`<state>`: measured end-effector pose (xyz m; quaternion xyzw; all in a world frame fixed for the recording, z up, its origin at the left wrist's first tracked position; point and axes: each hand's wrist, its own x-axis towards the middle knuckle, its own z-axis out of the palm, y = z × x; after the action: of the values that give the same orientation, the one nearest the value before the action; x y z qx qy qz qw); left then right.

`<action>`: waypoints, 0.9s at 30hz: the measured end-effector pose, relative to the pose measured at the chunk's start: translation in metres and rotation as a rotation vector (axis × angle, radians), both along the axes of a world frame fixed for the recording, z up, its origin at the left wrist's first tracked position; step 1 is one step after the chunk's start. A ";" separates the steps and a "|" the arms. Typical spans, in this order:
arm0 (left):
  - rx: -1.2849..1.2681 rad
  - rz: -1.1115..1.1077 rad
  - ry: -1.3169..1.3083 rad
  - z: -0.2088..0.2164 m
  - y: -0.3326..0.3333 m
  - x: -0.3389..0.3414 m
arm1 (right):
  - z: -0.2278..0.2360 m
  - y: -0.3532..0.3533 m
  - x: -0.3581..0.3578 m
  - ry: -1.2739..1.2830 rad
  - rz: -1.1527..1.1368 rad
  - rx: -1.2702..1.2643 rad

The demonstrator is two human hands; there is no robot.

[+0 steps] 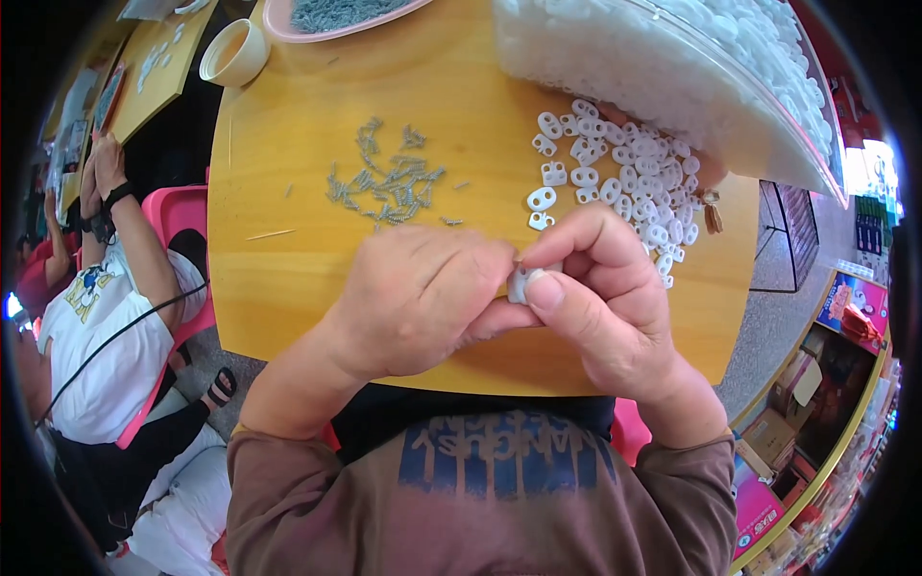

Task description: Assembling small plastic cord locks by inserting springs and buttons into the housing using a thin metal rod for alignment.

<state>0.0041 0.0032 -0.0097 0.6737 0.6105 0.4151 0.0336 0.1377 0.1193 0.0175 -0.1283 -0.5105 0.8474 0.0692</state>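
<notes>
"So, in the head view, how are the hands placed?"

"Right hand (610,307): thumb and forefinger pinched on a small white plastic piece (519,285), between both hands. Left hand (418,298): curled up against it, fingertips hidden; I cannot tell what it grips."

"How does the piece look?"

"Glossy, rounded, partly covered by fingers. Loose white pieces (648,182), many oval with two holes, lie beyond the right hand; small grey metal pieces (399,187) beyond the left."
</notes>
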 end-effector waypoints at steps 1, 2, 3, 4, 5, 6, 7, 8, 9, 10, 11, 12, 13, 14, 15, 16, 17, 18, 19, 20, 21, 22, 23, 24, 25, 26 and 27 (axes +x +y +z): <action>0.001 -0.002 0.001 0.001 0.000 0.000 | -0.001 0.000 0.000 0.001 -0.002 0.001; -0.030 -0.010 -0.027 0.003 -0.001 0.000 | -0.002 -0.001 -0.001 0.000 -0.010 -0.003; -0.062 -0.019 -0.054 0.004 0.000 0.001 | -0.003 -0.001 -0.001 -0.001 -0.017 -0.007; -0.061 -0.022 -0.056 0.003 0.001 0.001 | -0.004 0.001 0.000 -0.003 -0.021 -0.006; -0.049 -0.018 -0.044 0.004 0.001 0.002 | -0.004 0.002 0.000 -0.010 -0.007 -0.005; -0.038 -0.014 -0.032 0.004 0.001 0.002 | -0.004 0.002 0.000 -0.017 0.006 -0.003; -0.039 -0.016 -0.031 0.005 0.001 0.002 | -0.004 0.003 0.001 -0.016 0.004 -0.004; -0.053 -0.021 -0.022 0.007 0.002 0.002 | -0.004 0.004 0.001 -0.001 0.005 0.023; -0.067 -0.026 -0.013 0.008 0.003 0.002 | -0.005 0.005 0.002 0.014 0.006 0.050; -0.066 -0.026 -0.012 0.010 0.003 0.002 | -0.004 0.005 0.002 0.015 0.005 0.051; -0.138 -0.033 0.001 0.011 0.002 0.002 | -0.003 0.004 0.001 0.009 -0.007 -0.001; -0.209 -0.039 0.013 0.011 0.002 0.001 | -0.001 0.004 0.000 0.004 -0.020 -0.052; -0.205 -0.042 0.014 0.010 0.002 0.001 | 0.002 0.006 0.001 0.004 -0.023 -0.048; -0.103 -0.048 -0.092 0.009 0.001 0.001 | 0.006 0.008 0.003 0.018 0.004 -0.106; 0.000 -0.054 -0.198 0.008 0.000 0.000 | 0.009 0.008 0.005 0.033 0.030 -0.161; 0.011 -0.064 -0.198 0.010 -0.004 -0.001 | 0.011 0.005 0.006 0.033 0.022 -0.149; -0.015 -0.015 -0.182 0.010 -0.008 -0.002 | 0.010 -0.001 0.007 0.186 0.028 -0.183; -0.031 0.048 -0.163 0.010 -0.008 -0.002 | 0.011 -0.001 0.008 0.341 0.054 -0.207; -0.001 0.038 -0.172 0.010 -0.009 -0.002 | 0.008 -0.003 0.009 0.431 0.066 -0.254; -0.027 0.065 -0.142 0.010 -0.010 -0.001 | 0.003 0.001 0.008 0.589 0.144 -0.254; -0.039 0.086 -0.109 0.010 -0.011 -0.001 | 0.008 0.002 0.011 0.646 0.145 -0.235; 0.000 0.073 -0.117 0.011 -0.010 0.000 | 0.014 0.000 0.016 0.703 0.150 -0.218; -0.054 0.035 -0.071 0.012 -0.006 -0.002 | 0.025 -0.013 0.017 0.696 0.142 -0.192; -0.104 -0.011 -0.025 0.014 0.000 -0.004 | 0.043 -0.033 0.015 0.719 -0.215 -0.427; -0.090 -0.027 -0.027 0.014 0.003 -0.004 | 0.052 -0.042 0.014 0.736 -0.571 -0.670; -0.072 -0.021 -0.008 0.012 0.001 -0.005 | 0.048 -0.027 0.014 0.738 -0.572 -0.665; -0.068 0.002 0.016 0.009 -0.004 -0.006 | 0.039 0.000 0.013 0.762 -0.196 -0.448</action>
<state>-0.0022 -0.0011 -0.0003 0.6747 0.6252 0.3888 0.0514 0.1510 0.1192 0.0567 0.1333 -0.2380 0.9132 0.3028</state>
